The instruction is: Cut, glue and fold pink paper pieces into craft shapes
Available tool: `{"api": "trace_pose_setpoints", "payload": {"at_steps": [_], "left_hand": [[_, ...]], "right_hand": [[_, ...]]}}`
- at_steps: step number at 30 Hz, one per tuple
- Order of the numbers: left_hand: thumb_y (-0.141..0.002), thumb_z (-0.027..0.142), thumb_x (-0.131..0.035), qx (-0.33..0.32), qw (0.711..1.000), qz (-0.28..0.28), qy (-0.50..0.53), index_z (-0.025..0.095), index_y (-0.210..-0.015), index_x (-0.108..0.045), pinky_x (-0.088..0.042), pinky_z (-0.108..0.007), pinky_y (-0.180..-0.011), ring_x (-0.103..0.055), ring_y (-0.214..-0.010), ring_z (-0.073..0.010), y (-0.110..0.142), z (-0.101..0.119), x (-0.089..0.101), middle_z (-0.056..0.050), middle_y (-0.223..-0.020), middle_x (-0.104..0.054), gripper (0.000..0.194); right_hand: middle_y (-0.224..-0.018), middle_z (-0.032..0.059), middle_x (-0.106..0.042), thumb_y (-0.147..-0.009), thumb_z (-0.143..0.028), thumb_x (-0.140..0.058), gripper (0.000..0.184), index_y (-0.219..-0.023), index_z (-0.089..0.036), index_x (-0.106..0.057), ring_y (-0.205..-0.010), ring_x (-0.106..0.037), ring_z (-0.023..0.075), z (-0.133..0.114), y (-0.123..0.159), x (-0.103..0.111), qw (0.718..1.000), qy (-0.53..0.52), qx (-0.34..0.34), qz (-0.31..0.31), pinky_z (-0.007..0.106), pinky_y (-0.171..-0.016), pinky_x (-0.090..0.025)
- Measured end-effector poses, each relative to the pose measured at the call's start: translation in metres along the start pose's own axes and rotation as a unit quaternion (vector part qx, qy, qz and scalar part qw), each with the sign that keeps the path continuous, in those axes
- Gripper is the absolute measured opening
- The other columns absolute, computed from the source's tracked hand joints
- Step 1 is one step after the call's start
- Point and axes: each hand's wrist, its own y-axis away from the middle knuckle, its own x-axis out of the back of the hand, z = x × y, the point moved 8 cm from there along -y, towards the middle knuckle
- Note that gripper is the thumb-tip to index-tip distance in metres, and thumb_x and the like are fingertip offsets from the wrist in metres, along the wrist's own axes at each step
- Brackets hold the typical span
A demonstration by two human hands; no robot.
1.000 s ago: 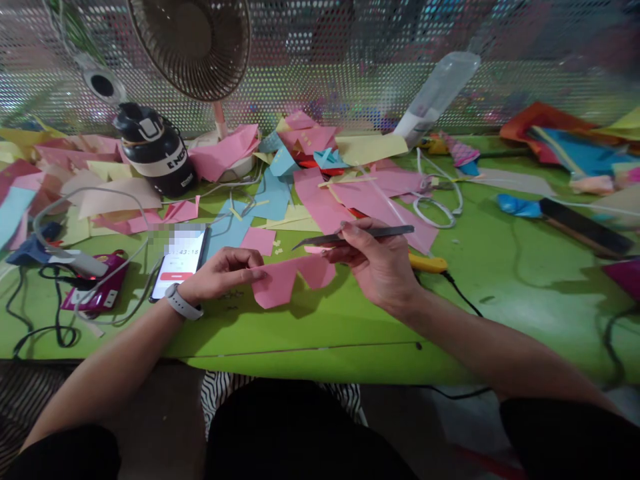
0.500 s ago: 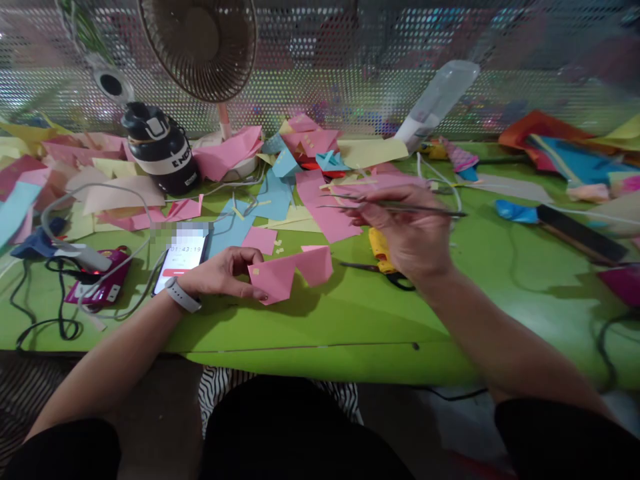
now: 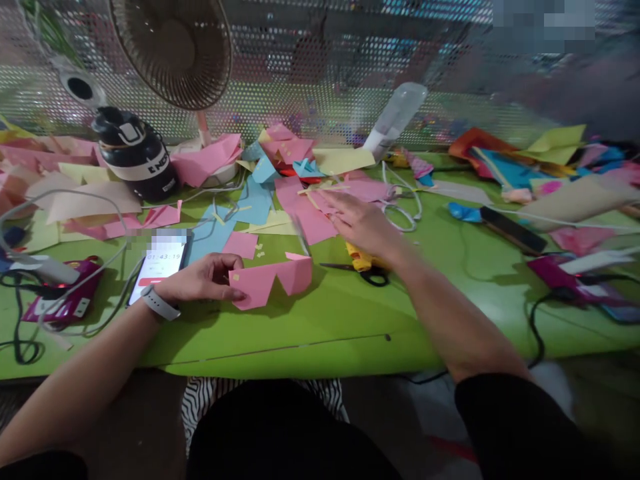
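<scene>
My left hand (image 3: 200,280) pinches the left end of a pink folded paper piece (image 3: 273,280) with a zigzag lower edge, which lies on the green table (image 3: 325,320). My right hand (image 3: 363,223) reaches farther back, fingers stretched out flat over a heap of pink paper sheets (image 3: 310,207); it is a little blurred and holds nothing. A thin grey pair of tweezers (image 3: 301,237) lies on the table just left of that hand.
Black-handled scissors (image 3: 357,271) and a yellow glue gun (image 3: 357,257) lie right of the pink piece. A phone (image 3: 160,263) is beside my left wrist. A black bottle (image 3: 133,157), a fan (image 3: 170,47), a clear bottle (image 3: 395,117), cables and coloured paper scraps crowd the back.
My right hand held the tweezers near the pink piece, lifted them back and right, and now lies flat on the pink sheets without them. My left hand kept hold of the pink piece.
</scene>
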Motion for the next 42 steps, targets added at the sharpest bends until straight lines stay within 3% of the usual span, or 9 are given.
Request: {"api": "trace_pose_setpoints", "payload": {"at_steps": [7,12,17,23,29,32,35,39,42], "left_hand": [[-0.074,0.013,-0.081,0.014,0.999,-0.031,0.005,0.013,-0.080,-0.060,-0.052,-0.016,-0.058,-0.063,-0.064,-0.0070,0.001,-0.001,-0.004,0.003,-0.075,-0.064,0.022],[-0.075,0.013,-0.081,0.012,0.999,-0.032,0.012,0.013,-0.080,-0.059,-0.052,-0.015,-0.058,-0.062,-0.064,-0.0070,-0.001,0.001,-0.005,0.003,-0.076,-0.063,0.022],[-0.074,0.013,-0.081,0.022,0.999,-0.025,0.004,0.014,-0.080,-0.058,-0.050,-0.014,-0.056,-0.060,-0.061,-0.0058,-0.001,0.001,-0.005,0.004,-0.073,-0.062,0.023],[-0.074,0.014,-0.081,0.017,1.000,-0.024,-0.005,0.014,-0.080,-0.059,-0.049,-0.014,-0.056,-0.060,-0.062,-0.0058,0.000,0.000,-0.004,0.004,-0.074,-0.061,0.023],[-0.073,0.017,-0.083,0.014,1.000,-0.012,-0.014,0.014,-0.079,-0.057,-0.050,-0.015,-0.056,-0.061,-0.061,-0.0063,-0.001,0.000,-0.002,0.003,-0.074,-0.063,0.026],[-0.072,0.018,-0.084,0.007,1.000,0.002,-0.008,0.013,-0.078,-0.057,-0.051,-0.015,-0.057,-0.062,-0.063,-0.0071,-0.001,0.000,-0.001,0.003,-0.072,-0.064,0.028],[-0.071,0.018,-0.085,-0.004,1.000,-0.004,0.024,0.014,-0.080,-0.057,-0.056,-0.020,-0.065,-0.067,-0.067,-0.0100,-0.001,-0.001,-0.002,0.001,-0.075,-0.068,0.030],[-0.066,0.015,-0.088,-0.016,0.999,-0.013,0.042,0.013,-0.082,-0.058,-0.059,-0.025,-0.072,-0.072,-0.074,-0.0133,-0.001,-0.003,-0.005,-0.001,-0.080,-0.073,0.033],[-0.065,0.015,-0.088,-0.018,0.999,-0.012,0.049,0.013,-0.081,-0.059,-0.060,-0.025,-0.073,-0.073,-0.075,-0.0138,0.000,-0.004,-0.006,-0.001,-0.079,-0.073,0.034]], "right_hand": [[-0.101,0.0073,-0.078,-0.083,-0.031,-0.063,0.025,-0.102,-0.024,-0.077,-0.088,-0.071,0.0270,0.038,0.033,0.040,0.962,0.147,-0.142,-0.182,0.034,-0.070,-0.050],[-0.099,0.0071,-0.077,-0.074,-0.054,-0.068,0.040,-0.101,-0.024,-0.074,-0.078,-0.070,0.0268,0.041,0.063,0.034,0.923,0.186,-0.173,-0.289,0.032,-0.058,-0.045],[-0.111,0.0127,-0.074,-0.069,-0.038,-0.073,0.048,-0.113,-0.020,-0.070,-0.090,-0.070,0.0344,0.047,0.090,0.033,0.906,0.217,-0.200,-0.305,0.037,-0.064,-0.049],[-0.115,0.0120,-0.071,-0.078,-0.021,-0.056,0.045,-0.123,-0.019,-0.060,-0.096,-0.070,0.0305,0.056,0.115,0.026,0.928,0.202,-0.166,-0.265,0.037,-0.076,-0.051],[-0.105,0.0109,-0.070,-0.071,-0.021,-0.058,0.049,-0.119,-0.019,-0.060,-0.093,-0.068,0.0303,0.053,0.118,0.037,0.968,0.129,-0.186,-0.106,0.041,-0.080,-0.053],[-0.097,0.0062,-0.066,-0.074,-0.023,-0.062,0.050,-0.124,-0.023,-0.059,-0.082,-0.065,0.0241,0.045,0.119,0.040,0.985,-0.033,-0.168,-0.008,0.038,-0.074,-0.053],[-0.084,0.0021,-0.062,-0.080,-0.032,-0.070,0.036,-0.114,-0.028,-0.061,-0.069,-0.061,0.0185,0.040,0.117,0.037,0.953,-0.244,-0.161,0.082,0.034,-0.064,-0.052],[-0.060,-0.0034,-0.053,-0.084,-0.040,-0.072,0.021,-0.098,-0.027,-0.063,-0.049,-0.050,0.0127,0.018,0.100,0.007,0.909,-0.368,-0.194,0.002,0.027,-0.045,-0.044],[-0.063,-0.0023,-0.055,-0.088,-0.044,-0.068,0.023,-0.099,-0.024,-0.064,-0.048,-0.050,0.0117,-0.020,0.080,-0.006,0.912,-0.369,-0.158,-0.081,0.025,-0.041,-0.042]]}}
